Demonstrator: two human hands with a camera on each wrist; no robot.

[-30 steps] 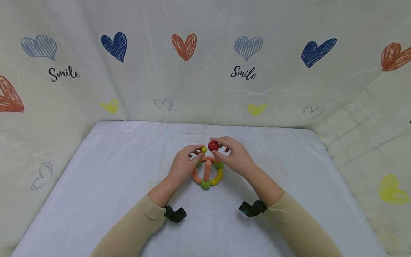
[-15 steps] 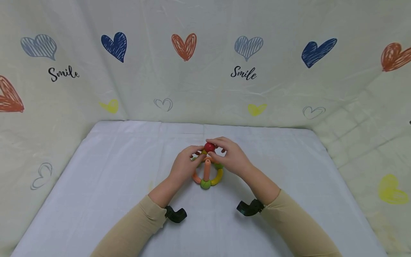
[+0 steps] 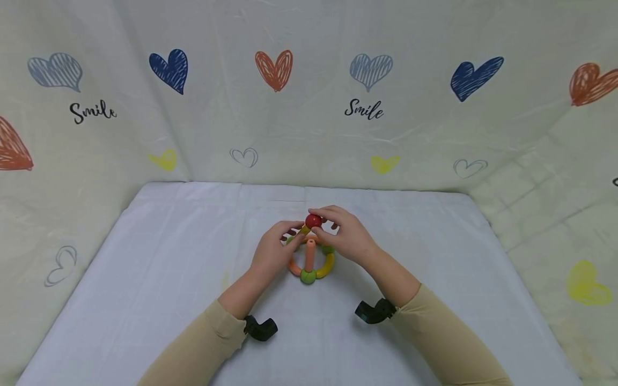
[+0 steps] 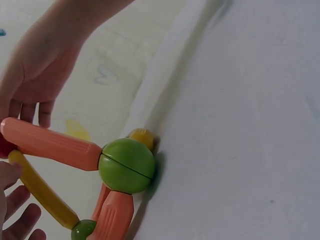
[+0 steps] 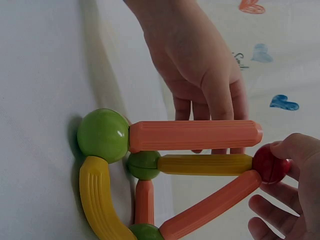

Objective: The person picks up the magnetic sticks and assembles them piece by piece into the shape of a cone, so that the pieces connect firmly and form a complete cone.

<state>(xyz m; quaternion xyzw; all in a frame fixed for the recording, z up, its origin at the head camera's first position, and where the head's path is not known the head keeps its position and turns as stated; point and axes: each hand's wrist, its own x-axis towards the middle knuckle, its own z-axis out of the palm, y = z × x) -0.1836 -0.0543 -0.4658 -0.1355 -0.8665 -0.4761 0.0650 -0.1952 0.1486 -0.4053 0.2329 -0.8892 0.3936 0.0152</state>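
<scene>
My right hand pinches a red toy ball between thumb and fingers. Beside it, my left hand holds a straight yellow rod near its top. That rod's upper end touches the red ball, and so does a slanting orange rod. Another orange rod rises from the front green ball; its top ends close to the red ball, apart from it in the right wrist view. Below, green balls join curved rods, one of them yellow, into a ring on the table.
A white cloth covers the table. Behind it hangs a pale curtain printed with hearts. A black wrist camera sits on the left wrist, another black camera on the right.
My right hand has moved left with the red ball, bringing it against the top of the yellow rod. The left hand has stayed nearly in place, and the ring has hardly moved.
</scene>
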